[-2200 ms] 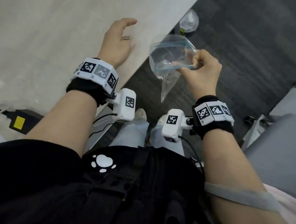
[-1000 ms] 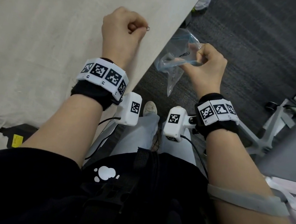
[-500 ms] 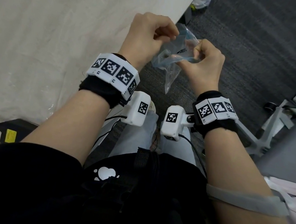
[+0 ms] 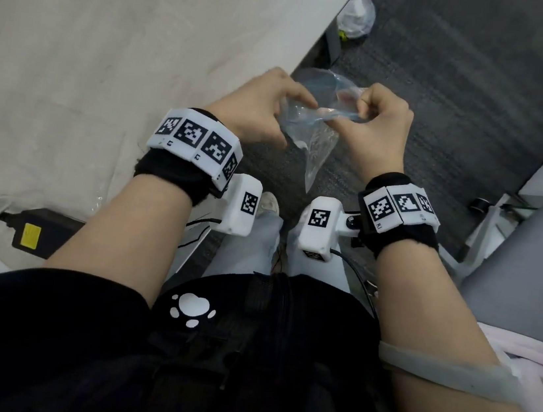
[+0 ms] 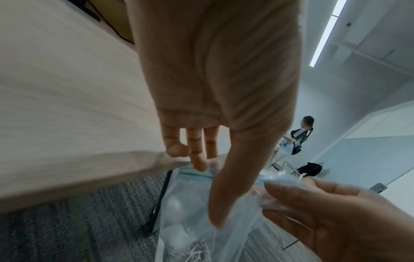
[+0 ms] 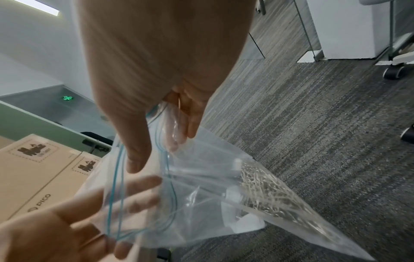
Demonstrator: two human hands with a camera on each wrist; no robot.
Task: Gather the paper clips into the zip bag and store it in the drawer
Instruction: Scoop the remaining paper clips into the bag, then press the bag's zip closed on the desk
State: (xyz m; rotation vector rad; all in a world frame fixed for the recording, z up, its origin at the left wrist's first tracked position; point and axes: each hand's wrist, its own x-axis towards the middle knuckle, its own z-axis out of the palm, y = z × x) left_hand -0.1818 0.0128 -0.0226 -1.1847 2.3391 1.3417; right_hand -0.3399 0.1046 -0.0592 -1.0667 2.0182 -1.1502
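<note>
The right hand (image 4: 375, 129) is seen curled, thumb and fingers pinching the blue-lined rim of the clear zip bag (image 4: 311, 131); its fingertips are partly veiled by plastic in the right wrist view. The left hand (image 4: 259, 107) is held at the opposite side of the mouth, thumb laid on the rim, fingers nearly straight behind the film; whether a firm pinch is made cannot be told. The bag is hung between and below both hands, its mouth parted. Paper clips (image 6: 264, 189) are heaped in the lower corner, blurred and uncountable. Just left of the left hand runs the table (image 4: 111, 46) edge. No drawer is identifiable.
</note>
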